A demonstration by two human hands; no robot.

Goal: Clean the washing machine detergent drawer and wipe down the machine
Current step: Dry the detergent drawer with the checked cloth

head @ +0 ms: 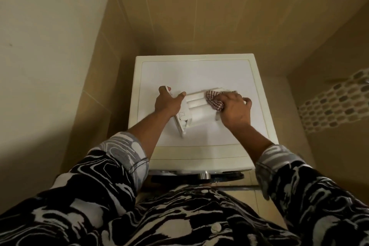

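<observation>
The white detergent drawer (196, 108) lies out of the machine, on top of the white washing machine (201, 70). My left hand (168, 103) grips the drawer's front panel end, thumb and fingers on either side of it. My right hand (234, 110) holds a red-and-white checked cloth (213, 101) bunched under its fingers and presses it onto the drawer's right part. The cloth covers part of the drawer's compartments.
Beige tiled walls close in behind and on the left of the machine. A patterned mosaic strip (335, 106) runs along the right wall. The machine's dark door rim and a chrome knob (203, 176) show below its front edge. My patterned sleeves fill the foreground.
</observation>
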